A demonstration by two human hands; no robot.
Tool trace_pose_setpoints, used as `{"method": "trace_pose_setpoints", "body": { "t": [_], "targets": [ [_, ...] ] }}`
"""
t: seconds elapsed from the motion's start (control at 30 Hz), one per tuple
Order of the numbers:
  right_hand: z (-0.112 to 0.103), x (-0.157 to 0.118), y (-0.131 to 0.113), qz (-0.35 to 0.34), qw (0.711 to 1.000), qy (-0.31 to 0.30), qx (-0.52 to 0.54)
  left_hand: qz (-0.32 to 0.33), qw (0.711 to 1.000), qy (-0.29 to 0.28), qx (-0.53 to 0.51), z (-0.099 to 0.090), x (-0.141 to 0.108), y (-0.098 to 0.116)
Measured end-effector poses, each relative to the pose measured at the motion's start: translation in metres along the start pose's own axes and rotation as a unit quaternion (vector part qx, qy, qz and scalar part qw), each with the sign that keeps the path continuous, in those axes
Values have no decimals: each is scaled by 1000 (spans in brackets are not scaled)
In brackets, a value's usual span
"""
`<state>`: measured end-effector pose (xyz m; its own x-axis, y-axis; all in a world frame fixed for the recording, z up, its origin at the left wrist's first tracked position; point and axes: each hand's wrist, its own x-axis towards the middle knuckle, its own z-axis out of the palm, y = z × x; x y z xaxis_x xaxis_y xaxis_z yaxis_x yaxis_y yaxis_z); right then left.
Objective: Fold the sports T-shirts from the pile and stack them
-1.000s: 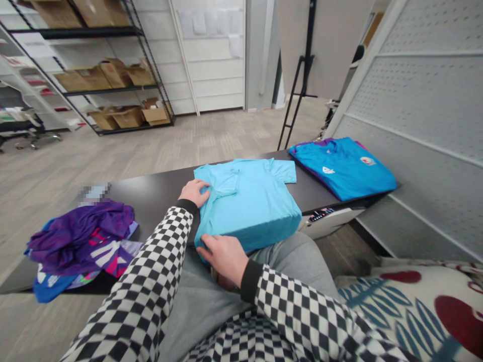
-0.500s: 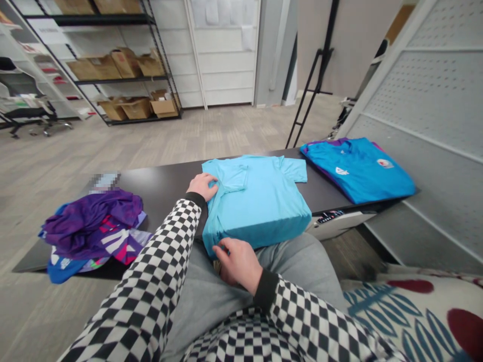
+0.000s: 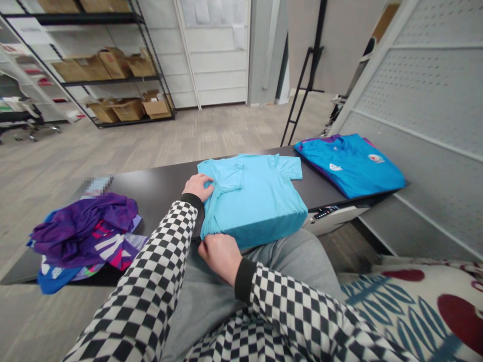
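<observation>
Viewing remotely, I see the long dark table (image 3: pixel 153 183) bearing a light-blue short-sleeved fabric shirt (image 3: pixel 264 196), draped over its near edge. Between my hands runs the shirt's left side: the right hand (image 3: pixel 222 257) has just closed, apparently pinching its near corner, so that side seems better controlled; the left hand (image 3: pixel 198 187) pinches farther up.

Beyond the left hand (image 3: pixel 198 187), grey-beige carpet (image 3: pixel 211 131) covers the floor. Far ahead and to that hand's left stands a black metal shelving rack (image 3: pixel 113 81) with cardboard boxes (image 3: pixel 128 109); farther left, an office chair (image 3: pixel 17 116). Straight ahead rises a white panelled wall (image 3: pixel 222 79). Well right of the right hand (image 3: pixel 222 255) are a perforated grey partition (image 3: pixel 422 110) and, nearer, leaf-patterned fabric (image 3: pixel 400 301). Left of the left hand, the dark tabletop (image 3: pixel 154 183) catches soft light.
</observation>
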<state>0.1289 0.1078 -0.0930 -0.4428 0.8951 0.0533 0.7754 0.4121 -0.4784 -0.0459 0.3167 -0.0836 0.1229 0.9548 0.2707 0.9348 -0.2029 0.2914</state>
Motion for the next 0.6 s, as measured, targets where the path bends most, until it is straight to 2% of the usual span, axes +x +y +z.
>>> {"method": "trace_pose_setpoints", "body": {
  "t": [0.13, 0.23, 0.3, 0.37, 0.43, 0.47, 0.5, 0.53, 0.6],
  "targets": [
    [-4, -16, 18, -45, 989, 66, 123, -2, 1000, 1, -6, 2, 1, -2],
    [-1, -26, 32, -34, 952, 116, 280, -10, 1000, -1, -9, 2, 1, -1],
    [7, -30, 39, 3, 912, 87, 401, -14, 1000, -2, -12, 1, 1, 1],
    [18, -33, 44, 64, 847, 42, 525, -14, 1000, -4, -13, -1, 0, 2],
    [28, -35, 48, 128, 775, 33, 619, -12, 1000, -7, -13, -3, -1, 4],
    [32, -35, 50, 148, 751, 37, 643, -12, 1000, -8, -12, -3, -1, 5],
    [35, -34, 51, 159, 740, 37, 653, -12, 1000, -9, -11, -4, -1, 5],
    [36, -33, 53, 162, 742, 31, 649, -12, 1000, -9, -10, -4, -2, 5],
    [34, -31, 56, 150, 778, 23, 610, -11, 1000, -9, -6, -4, -2, 6]
  ]
}}
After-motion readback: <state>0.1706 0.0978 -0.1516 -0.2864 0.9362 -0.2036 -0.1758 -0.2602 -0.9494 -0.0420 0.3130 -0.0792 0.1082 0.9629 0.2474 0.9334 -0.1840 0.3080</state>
